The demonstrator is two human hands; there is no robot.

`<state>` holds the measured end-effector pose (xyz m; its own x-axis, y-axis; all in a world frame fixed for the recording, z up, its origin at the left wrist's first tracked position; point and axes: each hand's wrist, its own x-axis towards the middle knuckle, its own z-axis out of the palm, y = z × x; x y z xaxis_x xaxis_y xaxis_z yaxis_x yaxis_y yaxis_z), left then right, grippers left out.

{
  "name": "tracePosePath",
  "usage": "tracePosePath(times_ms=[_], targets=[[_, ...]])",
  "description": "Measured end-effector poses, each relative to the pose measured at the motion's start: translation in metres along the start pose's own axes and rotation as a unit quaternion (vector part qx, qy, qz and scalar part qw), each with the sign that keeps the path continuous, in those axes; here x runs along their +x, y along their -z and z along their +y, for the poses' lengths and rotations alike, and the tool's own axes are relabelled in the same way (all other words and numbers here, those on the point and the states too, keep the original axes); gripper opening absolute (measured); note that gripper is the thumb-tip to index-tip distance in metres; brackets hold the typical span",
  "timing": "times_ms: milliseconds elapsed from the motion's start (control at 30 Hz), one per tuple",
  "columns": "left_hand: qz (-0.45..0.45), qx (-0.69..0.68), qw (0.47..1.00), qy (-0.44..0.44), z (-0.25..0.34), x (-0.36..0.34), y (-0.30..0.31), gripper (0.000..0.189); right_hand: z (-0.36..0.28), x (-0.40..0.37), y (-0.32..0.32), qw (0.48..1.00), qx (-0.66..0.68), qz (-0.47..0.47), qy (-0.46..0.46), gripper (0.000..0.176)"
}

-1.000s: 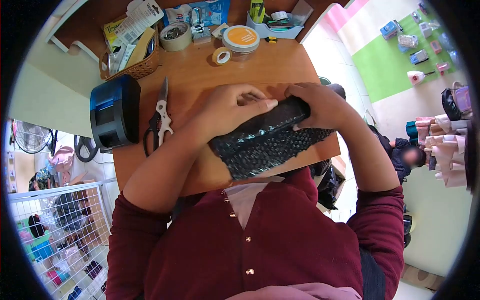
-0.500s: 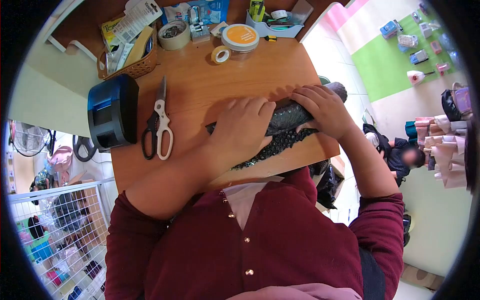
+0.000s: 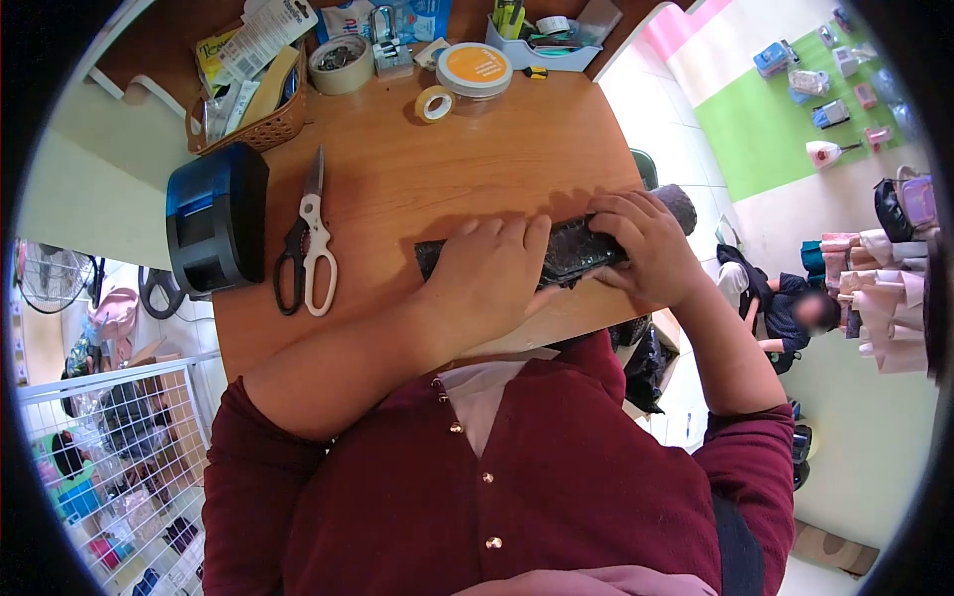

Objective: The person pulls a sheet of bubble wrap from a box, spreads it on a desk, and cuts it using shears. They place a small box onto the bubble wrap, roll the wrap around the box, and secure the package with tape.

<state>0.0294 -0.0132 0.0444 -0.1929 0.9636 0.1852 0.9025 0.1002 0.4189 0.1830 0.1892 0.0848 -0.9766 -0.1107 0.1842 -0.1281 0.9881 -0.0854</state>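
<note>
A black bubble-wrapped bundle (image 3: 574, 248) lies slantwise near the front edge of the wooden desk (image 3: 397, 159). My left hand (image 3: 489, 268) presses across its left part, palm down, with the fingers close together on the wrap. Around the bundle's right part curl the fingers of my right hand (image 3: 646, 243), its thumb at the lower edge. A grey roll end (image 3: 679, 207) shows beyond my right hand. White-and-black scissors (image 3: 310, 243) rest to the left, blades pointing away from me.
A black device (image 3: 217, 219) stands at the desk's left edge. Along the back are a brown basket (image 3: 268, 127), tape rolls (image 3: 343, 66), an orange-lidded tub (image 3: 474, 72) and a blue tray (image 3: 542, 58). A person (image 3: 790, 308) is at the right.
The loose bubble-wrap flap that hung below the bundle is now wrapped in against it. My right hand's fingers have curled more. The view has shifted slightly.
</note>
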Motion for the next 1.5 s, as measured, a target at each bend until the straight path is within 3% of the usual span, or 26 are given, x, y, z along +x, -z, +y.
tracePosePath(times_ms=[67,167,233,267,333,433,567,633,767,867,933,1000,1067,1100,1167,1233,1300,1500], targets=[[-0.006,0.012,1.000,-0.008,-0.001,0.000,0.000,0.070,-0.002,0.005,0.003,1.000,0.019,0.009,-0.018,0.056],[0.004,0.013,1.000,-0.023,0.000,-0.001,0.003,0.070,-0.001,0.011,0.011,0.996,0.029,-0.064,-0.064,0.063],[0.018,0.020,0.999,-0.032,0.002,-0.002,0.005,0.060,0.002,0.017,0.018,0.979,0.042,-0.171,-0.100,0.077],[0.017,0.020,0.999,-0.032,0.000,-0.002,0.003,0.060,0.002,0.021,0.023,0.979,0.042,-0.170,-0.100,0.077],[0.096,0.076,0.989,-0.083,-0.004,0.000,-0.002,0.053,0.002,0.026,0.030,0.969,0.097,-0.198,-0.108,0.082],[0.125,0.073,0.985,-0.099,-0.008,0.002,-0.001,0.052,0.011,0.016,0.015,0.971,0.168,-0.138,-0.100,0.083],[0.083,0.076,0.989,-0.100,-0.006,0.002,0.009,0.055,-0.005,0.019,0.018,0.963,0.144,-0.173,-0.146,0.080],[0.089,0.024,0.994,-0.064,-0.001,0.002,0.012,0.060,-0.020,0.021,0.017,0.976,0.012,-0.159,-0.151,0.078],[0.104,0.047,0.992,-0.049,-0.009,0.004,0.005,0.062,-0.026,0.011,0.007,0.987,-0.028,-0.068,-0.144,0.077],[0.075,0.027,0.996,-0.050,-0.012,0.004,0.006,0.062,-0.018,0.010,0.019,0.982,0.030,-0.089,-0.165,0.074],[0.063,0.035,0.996,-0.054,-0.012,0.004,0.008,0.063,-0.015,0.015,0.034,0.941,0.062,-0.221,-0.250,0.070],[0.075,0.050,0.994,-0.053,-0.010,0.003,0.007,0.063,-0.015,0.012,0.027,0.944,0.053,-0.211,-0.249,0.068],[0.087,0.065,0.993,-0.051,-0.012,0.004,0.008,0.064,-0.019,0.007,0.015,0.973,-0.006,-0.105,-0.205,0.070],[0.111,0.087,0.989,-0.049,-0.014,0.005,0.009,0.064,-0.021,0.006,0.004,0.973,-0.007,-0.106,-0.205,0.070],[0.133,0.109,0.984,-0.048,-0.016,0.007,0.009,0.064,-0.026,0.005,-0.019,0.982,-0.091,0.074,-0.145,0.068],[0.168,0.085,0.982,-0.026,-0.018,0.010,0.011,0.064,-0.030,0.009,-0.027,0.983,-0.086,0.090,-0.138,0.068],[0.137,0.085,0.987,-0.019,-0.021,0.009,0.009,0.066,-0.033,0.011,-0.023,0.982,-0.080,0.108,-0.131,0.068],[0.058,0.095,0.993,0.026,-0.007,0.003,0.018,0.072,-0.030,0.004,0.003,0.984,0.044,0.005,-0.170,0.058]])
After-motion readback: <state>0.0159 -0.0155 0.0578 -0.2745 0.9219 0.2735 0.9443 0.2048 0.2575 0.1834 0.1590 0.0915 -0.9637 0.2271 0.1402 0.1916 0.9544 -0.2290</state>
